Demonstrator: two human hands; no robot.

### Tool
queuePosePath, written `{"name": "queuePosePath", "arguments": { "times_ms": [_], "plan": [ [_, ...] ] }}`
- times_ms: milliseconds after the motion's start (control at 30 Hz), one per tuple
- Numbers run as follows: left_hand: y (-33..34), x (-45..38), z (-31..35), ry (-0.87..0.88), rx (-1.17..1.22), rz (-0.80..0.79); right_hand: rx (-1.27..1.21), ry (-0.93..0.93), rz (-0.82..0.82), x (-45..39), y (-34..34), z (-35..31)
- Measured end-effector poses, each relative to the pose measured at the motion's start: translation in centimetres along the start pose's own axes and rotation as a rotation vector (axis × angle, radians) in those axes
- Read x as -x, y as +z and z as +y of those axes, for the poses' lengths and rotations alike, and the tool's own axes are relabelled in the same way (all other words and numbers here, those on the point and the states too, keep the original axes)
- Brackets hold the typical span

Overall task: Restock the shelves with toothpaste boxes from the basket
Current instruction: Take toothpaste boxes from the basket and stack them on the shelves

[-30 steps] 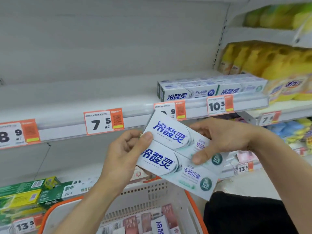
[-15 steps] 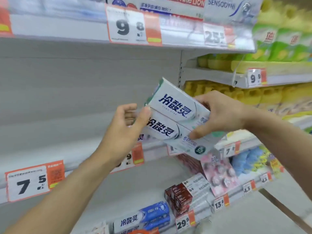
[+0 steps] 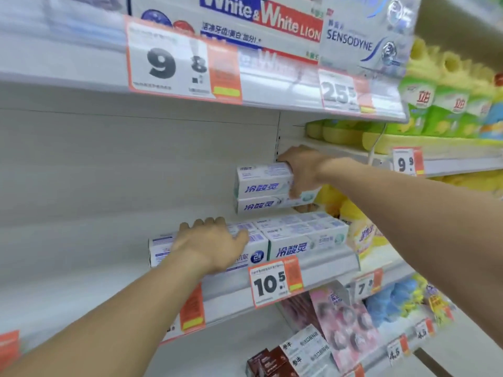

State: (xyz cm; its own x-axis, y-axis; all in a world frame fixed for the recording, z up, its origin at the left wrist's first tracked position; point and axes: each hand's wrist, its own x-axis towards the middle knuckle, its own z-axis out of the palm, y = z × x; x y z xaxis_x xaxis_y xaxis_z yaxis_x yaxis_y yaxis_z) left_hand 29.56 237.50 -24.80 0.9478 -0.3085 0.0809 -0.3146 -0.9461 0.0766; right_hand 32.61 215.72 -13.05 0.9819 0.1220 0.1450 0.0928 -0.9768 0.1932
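My right hand [image 3: 302,170] grips two stacked white toothpaste boxes [image 3: 261,190] with blue lettering, holding them just above the row of matching boxes [image 3: 304,235] lying on the white shelf [image 3: 324,270]. My left hand [image 3: 211,243] lies with its fingers spread on the leftmost box [image 3: 160,247] of that row. The basket is out of view.
The shelf's left part [image 3: 95,240] holds nothing. Above is a shelf with White & White and Sensodyne boxes [image 3: 364,36]. Yellow and green packs [image 3: 446,104] fill the right bay. Dark red boxes [image 3: 268,363] and pink packs [image 3: 345,327] sit below. Price tags line the edges.
My left hand let go of the two boxes and dropped onto the shelved row. My right hand carried both boxes up and inward over the shelf. The view rose.
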Motion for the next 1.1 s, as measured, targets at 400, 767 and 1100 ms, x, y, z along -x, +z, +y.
{"name": "queuePosePath", "arguments": {
  "times_ms": [400, 767, 1100],
  "plan": [
    [0.3, 0.5, 0.5, -0.008, -0.028, 0.005, 0.169, 0.108, -0.458, -3.1, 1.8, 0.4],
    [0.5, 0.2, 0.3, -0.009, -0.028, 0.009, -0.055, 0.046, -0.199, -5.2, 2.0, 0.4],
    [0.7, 0.1, 0.3, 0.004, -0.073, 0.011, 0.075, 0.080, -0.525, -5.5, 4.9, -0.8]
  ]
}}
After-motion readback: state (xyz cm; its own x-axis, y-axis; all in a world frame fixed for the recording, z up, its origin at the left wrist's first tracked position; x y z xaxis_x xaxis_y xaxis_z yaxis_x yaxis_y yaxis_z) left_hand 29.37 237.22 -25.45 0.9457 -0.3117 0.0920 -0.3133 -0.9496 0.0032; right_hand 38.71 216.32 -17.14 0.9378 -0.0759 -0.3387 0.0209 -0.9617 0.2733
